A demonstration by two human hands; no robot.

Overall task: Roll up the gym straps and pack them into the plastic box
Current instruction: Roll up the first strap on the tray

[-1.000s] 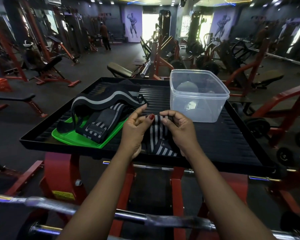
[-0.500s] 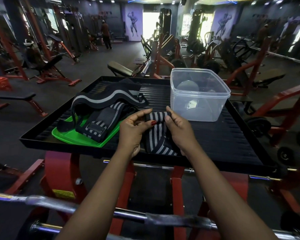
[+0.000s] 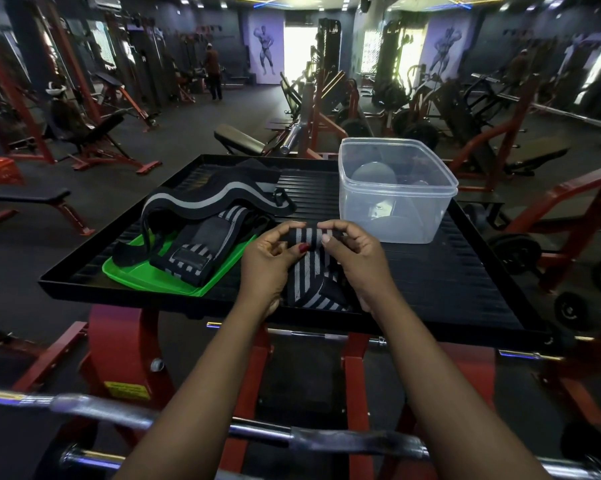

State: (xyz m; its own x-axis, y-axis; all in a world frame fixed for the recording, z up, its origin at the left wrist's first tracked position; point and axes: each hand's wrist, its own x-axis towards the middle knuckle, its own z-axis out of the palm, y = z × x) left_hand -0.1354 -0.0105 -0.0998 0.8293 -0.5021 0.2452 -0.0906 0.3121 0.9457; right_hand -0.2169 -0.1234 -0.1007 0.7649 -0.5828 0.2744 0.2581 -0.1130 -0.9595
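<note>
1. The left hand (image 3: 268, 261) and the right hand (image 3: 358, 258) are close together above the near part of the black ribbed tabletop (image 3: 448, 289), which has a raised rim.
2. Between them is the striped strap (image 3: 309, 275), black with grey stripes. Its upper end is rolled into a short roll that lies crosswise. The rest goes down to the tabletop and lies there in folds between the 2 wrists.
3. The grip of the left hand is closed on the left end of the roll. The thumb, with a red nail, presses from the near side, and the curled fingers go over the top.
4. The grip of the right hand is closed on the right end of the roll in the same way.
5. The plastic box (image 3: 396, 192) is clear and has no lid. It stands on the far right part of the tabletop, just beyond the right hand and not touching it. Dark shapes show through its walls; I cannot tell if they are inside the box or behind it.
6. On the left part of the tabletop lies a green tray (image 3: 143, 277). A wide black strap (image 3: 202, 199) with 1 grey band curves over its far side, and a second striped strap (image 3: 191, 254) lies flat on it.
7. A red frame (image 3: 115, 341) carries the tabletop, and a steel bar (image 3: 101, 408) crosses the foreground under the forearms.
</note>
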